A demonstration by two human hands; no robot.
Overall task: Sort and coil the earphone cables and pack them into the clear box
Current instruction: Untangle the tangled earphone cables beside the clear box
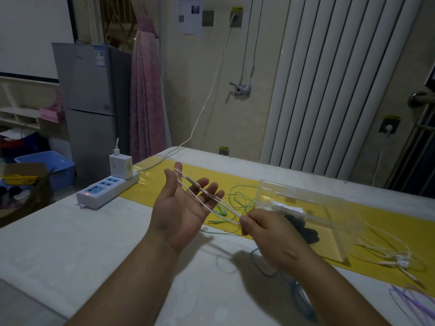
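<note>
My left hand is held palm up above the table with fingers spread. A pale pink earphone cable is looped over its thumb and runs across the fingers. My right hand pinches the other end of those strands, pulling them taut. Behind the hands, a green earphone cable lies loose on the yellow strip. The clear box stands to the right, with a white and a black item inside. White earphones lie tangled right of the box, purple cable sits at the lower right, and blue cable trails under my right forearm.
A white power strip with a charger plugged in sits at the table's left edge, its cord running up to a wall socket. A white radiator stands behind the table. A fridge and a blue bin are off to the left.
</note>
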